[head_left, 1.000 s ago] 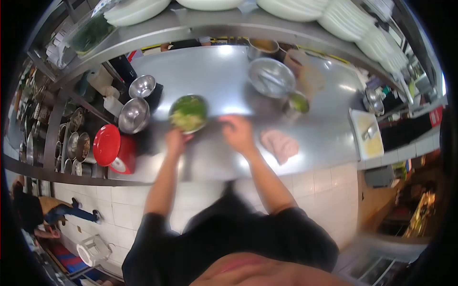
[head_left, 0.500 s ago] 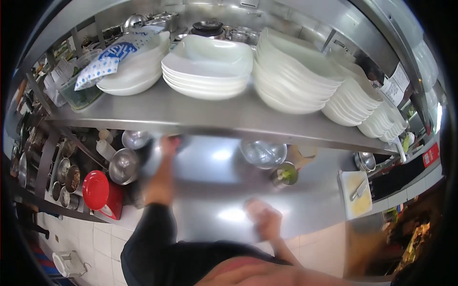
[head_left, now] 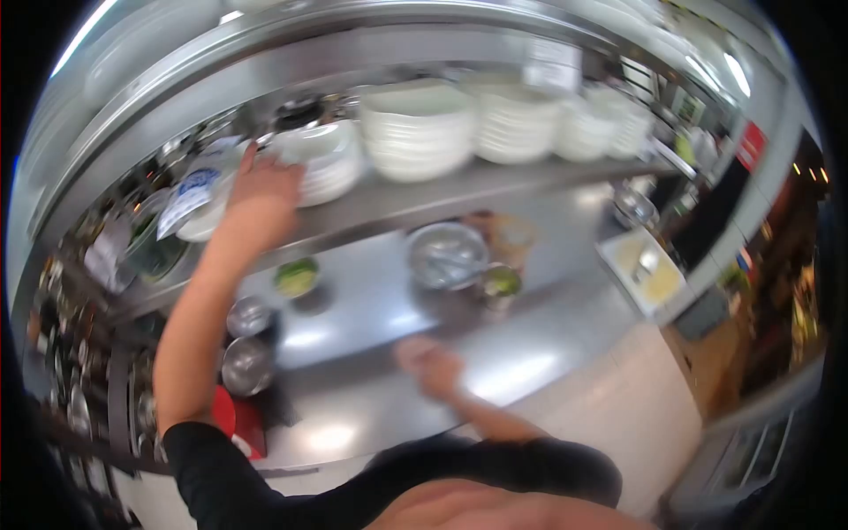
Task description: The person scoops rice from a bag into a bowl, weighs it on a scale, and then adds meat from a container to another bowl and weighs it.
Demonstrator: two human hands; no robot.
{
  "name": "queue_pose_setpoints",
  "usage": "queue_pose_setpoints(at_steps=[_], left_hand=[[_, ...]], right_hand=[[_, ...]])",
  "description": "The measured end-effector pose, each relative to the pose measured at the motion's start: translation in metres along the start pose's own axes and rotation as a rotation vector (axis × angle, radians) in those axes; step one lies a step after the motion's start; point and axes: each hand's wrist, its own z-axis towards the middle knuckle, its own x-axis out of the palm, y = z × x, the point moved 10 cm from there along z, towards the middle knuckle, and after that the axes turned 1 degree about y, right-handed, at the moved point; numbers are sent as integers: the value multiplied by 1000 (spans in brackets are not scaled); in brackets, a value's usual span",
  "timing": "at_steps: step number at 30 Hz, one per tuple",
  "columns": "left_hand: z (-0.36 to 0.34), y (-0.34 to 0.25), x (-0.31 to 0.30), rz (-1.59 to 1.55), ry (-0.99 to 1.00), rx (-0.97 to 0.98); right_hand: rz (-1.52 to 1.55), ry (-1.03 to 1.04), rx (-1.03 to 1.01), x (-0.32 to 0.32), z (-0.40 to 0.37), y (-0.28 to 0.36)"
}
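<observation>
My left hand (head_left: 265, 187) is raised to the steel shelf, over the left-hand white dishes (head_left: 205, 221) and next to a stack of white bowls (head_left: 331, 163). Its fingers look partly stretched, and nothing shows in them. Low over the steel counter (head_left: 371, 305), my right hand (head_left: 437, 369) is blurred and looks closed around a pale pinkish thing (head_left: 410, 352) too smeared to name. Beyond it stand a metal mixing bowl (head_left: 447, 256) and a small metal container with green food (head_left: 502, 284). A small bowl of chopped greens (head_left: 297, 277) sits below the shelf.
Taller stacks of white dishes (head_left: 417, 132) line the shelf (head_left: 397, 208). A blue-and-white packet (head_left: 190, 196) lies at its left. Metal bowls (head_left: 248, 366) and a red container (head_left: 240, 422) stand at the left. A knife rests on a white board (head_left: 643, 269) at the right.
My left hand has risen from the counter beneath the shelf to the dishes on it. My right hand stays low over the counter. The view has shifted, and the small bowl of greens now shows.
</observation>
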Motion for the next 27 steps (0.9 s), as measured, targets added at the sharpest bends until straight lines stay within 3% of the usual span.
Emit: queue_pose_setpoints(at_steps=[1,3,5,7,10,11,13,15,17,18,19,21,23,24,25,27], left_hand=[[1,10,33,-69,419,-92],[7,5,1,36,187,-67],[7,3,-33,-149,6,-62],[-6,-5,-63,-117,-148,34],[-66,-28,-104,-110,-183,107],[-95,-37,-111,-101,-207,211],[-131,-49,-96,-538,-1,110],[-146,-96,-42,-632,271,186],[-170,-121,84,-605,670,7],[-183,-124,150,-588,732,-99],[-188,-122,200,-667,406,-88],[-200,-127,292,-528,211,-87],[-206,-123,367,-403,235,-69],[-208,-118,404,-351,364,-100],[-209,-118,417,-344,364,-99],[-207,-111,429,-362,463,-185]], right_hand=[[46,28,-17,-9,-10,24],[127,58,-30,15,-25,31],[207,97,-69,31,-39,31],[268,124,-34,34,-50,13],[114,136,116,11,-61,-19],[117,130,118,2,-63,-27],[65,179,208,-5,-68,-55],[110,164,200,-1,-68,-75],[66,-113,18,-44,-67,-70],[46,62,71,-38,-58,-73],[35,86,52,-26,-52,-77],[60,-18,-33,-13,-42,-81],[72,173,-96,4,-33,-72],[64,84,-118,-5,-27,-68],[63,-7,-142,-13,-21,-64],[62,128,-191,-12,-9,-43]])
